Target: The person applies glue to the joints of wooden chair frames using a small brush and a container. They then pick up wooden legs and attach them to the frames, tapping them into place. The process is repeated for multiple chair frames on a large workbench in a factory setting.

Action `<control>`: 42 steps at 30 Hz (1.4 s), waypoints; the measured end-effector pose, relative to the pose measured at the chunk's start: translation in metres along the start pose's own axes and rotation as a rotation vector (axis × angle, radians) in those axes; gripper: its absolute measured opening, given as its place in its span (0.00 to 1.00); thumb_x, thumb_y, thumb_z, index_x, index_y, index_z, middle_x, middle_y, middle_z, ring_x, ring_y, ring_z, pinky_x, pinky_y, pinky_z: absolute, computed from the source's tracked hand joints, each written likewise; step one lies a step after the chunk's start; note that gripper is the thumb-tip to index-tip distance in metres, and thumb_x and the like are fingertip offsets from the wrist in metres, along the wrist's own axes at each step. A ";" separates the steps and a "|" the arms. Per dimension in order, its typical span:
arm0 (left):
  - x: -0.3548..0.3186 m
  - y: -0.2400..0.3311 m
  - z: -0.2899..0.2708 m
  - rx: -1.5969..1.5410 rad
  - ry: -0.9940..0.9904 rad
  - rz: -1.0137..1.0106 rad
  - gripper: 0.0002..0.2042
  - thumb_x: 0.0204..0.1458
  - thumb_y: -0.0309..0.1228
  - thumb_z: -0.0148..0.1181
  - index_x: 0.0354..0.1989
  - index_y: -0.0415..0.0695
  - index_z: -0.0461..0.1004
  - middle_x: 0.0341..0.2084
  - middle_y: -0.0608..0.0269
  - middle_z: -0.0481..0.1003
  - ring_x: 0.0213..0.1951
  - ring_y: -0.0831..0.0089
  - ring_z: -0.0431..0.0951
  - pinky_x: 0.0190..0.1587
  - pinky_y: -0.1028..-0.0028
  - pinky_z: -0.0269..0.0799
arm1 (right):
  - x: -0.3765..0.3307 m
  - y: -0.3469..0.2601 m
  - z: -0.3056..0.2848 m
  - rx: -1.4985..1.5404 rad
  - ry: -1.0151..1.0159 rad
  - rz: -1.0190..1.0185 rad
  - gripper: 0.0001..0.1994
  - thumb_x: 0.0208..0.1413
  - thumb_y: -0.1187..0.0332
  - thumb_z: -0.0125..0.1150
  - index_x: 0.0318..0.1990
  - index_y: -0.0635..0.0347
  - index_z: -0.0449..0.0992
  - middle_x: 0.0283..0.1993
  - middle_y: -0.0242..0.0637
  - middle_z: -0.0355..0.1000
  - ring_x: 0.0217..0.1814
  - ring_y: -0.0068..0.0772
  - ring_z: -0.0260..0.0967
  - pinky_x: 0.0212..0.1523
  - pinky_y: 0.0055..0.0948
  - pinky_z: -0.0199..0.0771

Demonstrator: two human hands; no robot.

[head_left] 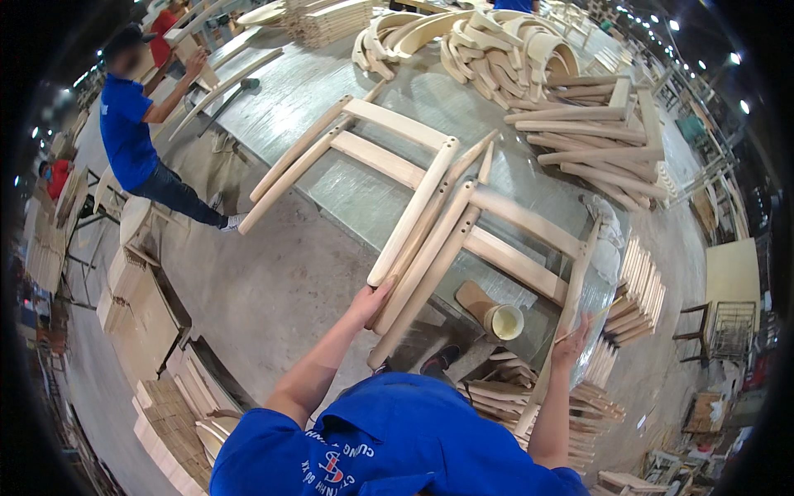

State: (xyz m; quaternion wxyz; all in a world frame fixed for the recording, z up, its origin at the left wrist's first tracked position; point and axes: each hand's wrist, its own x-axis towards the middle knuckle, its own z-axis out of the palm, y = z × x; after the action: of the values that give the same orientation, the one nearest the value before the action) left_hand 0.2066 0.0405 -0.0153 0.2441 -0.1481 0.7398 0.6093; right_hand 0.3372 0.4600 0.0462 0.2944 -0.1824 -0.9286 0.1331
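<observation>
- My left hand [370, 302] has its grip closed around the lower ends of the bundled legs of a pale wooden chair frame [463, 227], which lies flat on the grey surface [273, 83] at about 12 o'clock from me.
- My right hand [572, 341] is at 2 o'clock, its grip closed on the frame's outer leg [571, 302]; a thin stick-like thing seems to lie across the fingers, but I cannot tell what it is.
- I judge the step in hand to be squaring or shifting this frame on the surface, with both hands on its near ends.
- The next move, as I read it, calls for both hands to work evenly, so the rails stay seated and the frame does not rack.
- A second chair frame [347, 140] lies at 11 o'clock, touching or just beside mine, so it limits any push that way.
- A small pot of pale glue [506, 321] stands at 1 o'clock between my hands, just beside the frame's edge, easy to knock.
- Curved bent parts [488, 50] and straight legs [595, 140] are heaped at 1 o'clock, farther back.
- Another person in a blue shirt [128, 132] works at 10 o'clock, well apart.
- Stacked slats [641, 289] sit at 3 o'clock.
</observation>
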 end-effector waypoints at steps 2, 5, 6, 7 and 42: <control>0.005 -0.001 0.000 -0.083 0.039 0.057 0.29 0.50 0.54 0.52 0.44 0.35 0.67 0.36 0.51 0.74 0.40 0.66 0.74 0.42 0.66 0.68 | -0.001 0.002 0.003 -0.003 0.003 -0.006 0.30 0.42 0.78 0.54 0.57 0.59 0.57 0.61 0.52 0.54 0.64 0.54 0.50 0.63 0.43 0.51; 0.011 0.010 -0.002 0.186 0.215 0.209 0.25 0.51 0.52 0.53 0.37 0.36 0.67 0.31 0.48 0.74 0.37 0.63 0.75 0.39 0.65 0.68 | -0.002 0.005 0.004 0.001 0.009 -0.007 0.29 0.44 0.76 0.56 0.57 0.61 0.58 0.61 0.53 0.55 0.65 0.54 0.50 0.63 0.42 0.50; 0.013 0.013 0.000 0.280 0.269 0.228 0.24 0.51 0.51 0.53 0.34 0.36 0.66 0.29 0.48 0.74 0.36 0.61 0.76 0.38 0.64 0.69 | -0.003 0.003 0.004 0.002 0.014 0.009 0.28 0.45 0.76 0.56 0.57 0.61 0.58 0.61 0.53 0.55 0.65 0.54 0.50 0.63 0.42 0.50; 0.013 0.015 0.001 0.374 0.322 0.245 0.23 0.52 0.50 0.53 0.32 0.37 0.65 0.27 0.48 0.74 0.34 0.60 0.76 0.37 0.64 0.69 | -0.003 0.002 0.005 0.004 0.019 0.025 0.28 0.45 0.76 0.56 0.57 0.61 0.58 0.61 0.54 0.55 0.65 0.54 0.50 0.63 0.42 0.50; -0.046 -0.024 -0.084 0.193 0.311 0.044 0.22 0.49 0.49 0.56 0.31 0.38 0.76 0.15 0.60 0.73 0.18 0.75 0.74 0.20 0.74 0.69 | -0.003 0.011 0.010 0.018 0.023 0.066 0.25 0.49 0.75 0.52 0.57 0.64 0.58 0.61 0.53 0.55 0.64 0.51 0.51 0.61 0.41 0.56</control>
State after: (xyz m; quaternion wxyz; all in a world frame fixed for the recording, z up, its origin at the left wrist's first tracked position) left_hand 0.2422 -0.0501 0.0018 0.1266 -0.2001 0.8266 0.5105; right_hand 0.3363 0.4672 0.0333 0.3022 -0.2119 -0.9174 0.1488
